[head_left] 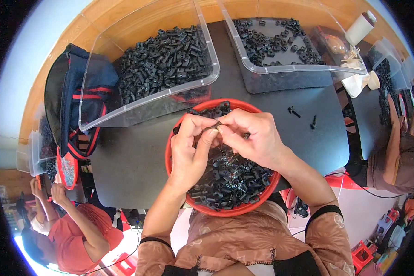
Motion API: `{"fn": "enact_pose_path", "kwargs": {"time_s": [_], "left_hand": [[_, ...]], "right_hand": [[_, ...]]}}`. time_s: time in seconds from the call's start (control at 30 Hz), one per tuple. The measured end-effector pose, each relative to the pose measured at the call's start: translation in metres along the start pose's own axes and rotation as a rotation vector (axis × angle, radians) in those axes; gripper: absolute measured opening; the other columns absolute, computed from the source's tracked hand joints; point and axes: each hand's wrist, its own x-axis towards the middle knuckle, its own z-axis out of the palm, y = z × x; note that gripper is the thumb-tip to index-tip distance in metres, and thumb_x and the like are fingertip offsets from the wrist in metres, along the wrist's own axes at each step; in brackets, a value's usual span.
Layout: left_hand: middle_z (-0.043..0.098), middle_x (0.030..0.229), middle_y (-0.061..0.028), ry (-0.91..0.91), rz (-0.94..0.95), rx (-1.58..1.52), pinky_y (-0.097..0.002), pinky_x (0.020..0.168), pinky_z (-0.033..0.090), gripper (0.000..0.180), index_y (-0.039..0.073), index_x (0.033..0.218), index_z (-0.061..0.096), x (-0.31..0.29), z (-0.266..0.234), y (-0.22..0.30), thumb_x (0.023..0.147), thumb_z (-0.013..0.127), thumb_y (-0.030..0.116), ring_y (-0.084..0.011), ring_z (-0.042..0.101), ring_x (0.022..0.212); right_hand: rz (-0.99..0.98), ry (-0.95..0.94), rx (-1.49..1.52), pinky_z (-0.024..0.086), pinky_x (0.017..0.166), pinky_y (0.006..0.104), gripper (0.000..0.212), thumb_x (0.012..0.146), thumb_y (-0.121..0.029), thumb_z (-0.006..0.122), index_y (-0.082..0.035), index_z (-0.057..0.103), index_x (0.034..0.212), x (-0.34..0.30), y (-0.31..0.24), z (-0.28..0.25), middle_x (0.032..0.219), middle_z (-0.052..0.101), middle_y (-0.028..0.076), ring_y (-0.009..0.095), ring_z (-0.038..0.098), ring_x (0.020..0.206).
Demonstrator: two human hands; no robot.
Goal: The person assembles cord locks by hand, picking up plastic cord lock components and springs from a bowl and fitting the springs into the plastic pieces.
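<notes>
A: Head view: where are the hands?
B: Mid-frame, above the red tub (234,213). The left hand (188,152) and right hand (255,135) meet at the fingertips, both pinching a small dark part (212,126)
A: What's in the tub?
B: A heap of black pieces (237,186), with shiny bits (227,164) among them
A: And around it?
B: On the tabletop (133,172), a clear bin (213,64) heaped with black pieces at upper left, a sparser bin (290,83) at upper right, two loose pieces (313,122) right of centre. A bag (69,94) sits at left, beside the heaped bin
</notes>
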Motion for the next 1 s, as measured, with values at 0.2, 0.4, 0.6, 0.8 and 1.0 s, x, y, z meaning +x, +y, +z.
{"fn": "enact_pose_path", "kwargs": {"time_s": [0.2, 0.4, 0.6, 0.8, 1.0], "left_hand": [[0.065, 0.097, -0.0077, 0.02, 0.004, -0.15, -0.0224, 0.077, 0.048, 0.019, 0.001, 0.11, 0.047, 0.003, -0.001, 0.004, 0.092, 0.053, -0.002, -0.0095, 0.061, 0.087], [0.066, 0.101, -0.0097, -0.052, -0.063, -0.219, -0.0244, 0.086, 0.046, 0.023, 0.001, 0.115, 0.046, 0.003, -0.003, 0.005, 0.093, 0.053, -0.001, -0.0117, 0.061, 0.096], [0.066, 0.102, -0.0096, -0.059, -0.08, -0.242, -0.0252, 0.089, 0.044, 0.025, 0.001, 0.118, 0.045, 0.002, -0.002, 0.01, 0.094, 0.053, 0.003, -0.0125, 0.06, 0.098], [0.065, 0.099, -0.0074, 0.047, -0.112, -0.278, -0.0255, 0.089, 0.044, 0.022, -0.001, 0.113, 0.052, 0.003, 0.003, 0.011, 0.099, 0.048, 0.016, -0.0123, 0.06, 0.096], [0.066, 0.086, -0.0033, 0.009, -0.102, -0.09, -0.0228, 0.074, 0.048, 0.015, -0.003, 0.1, 0.06, 0.002, 0.0, 0.009, 0.089, 0.063, 0.006, -0.0085, 0.061, 0.08]], "right_hand": [[-0.436, 0.081, -0.505, 0.045, 0.048, 0.0286, 0.041, 0.07, -0.004, 0.075, 0.0, 0.058, 0.107, 0.001, -0.001, 0.003, 0.062, 0.059, 0.003, 0.017, 0.056, 0.048], [-0.499, 0.126, -0.747, 0.046, 0.05, 0.0268, 0.041, 0.065, -0.009, 0.081, 0.0, 0.061, 0.1, 0.0, 0.005, 0.005, 0.066, 0.062, 0.001, 0.014, 0.061, 0.053], [-0.492, 0.157, -0.787, 0.045, 0.051, 0.0251, 0.041, 0.063, -0.008, 0.079, 0.0, 0.063, 0.1, -0.002, 0.001, 0.006, 0.065, 0.062, -0.001, 0.011, 0.061, 0.053], [-0.597, 0.193, -0.783, 0.039, 0.049, 0.0278, 0.04, 0.069, -0.015, 0.075, 0.006, 0.059, 0.099, 0.0, 0.001, 0.003, 0.059, 0.055, 0.001, 0.014, 0.055, 0.049], [-0.655, 0.133, -0.932, 0.038, 0.055, 0.029, 0.043, 0.071, -0.015, 0.073, 0.007, 0.058, 0.105, -0.004, 0.003, 0.0, 0.061, 0.054, 0.0, 0.012, 0.052, 0.048]]}}
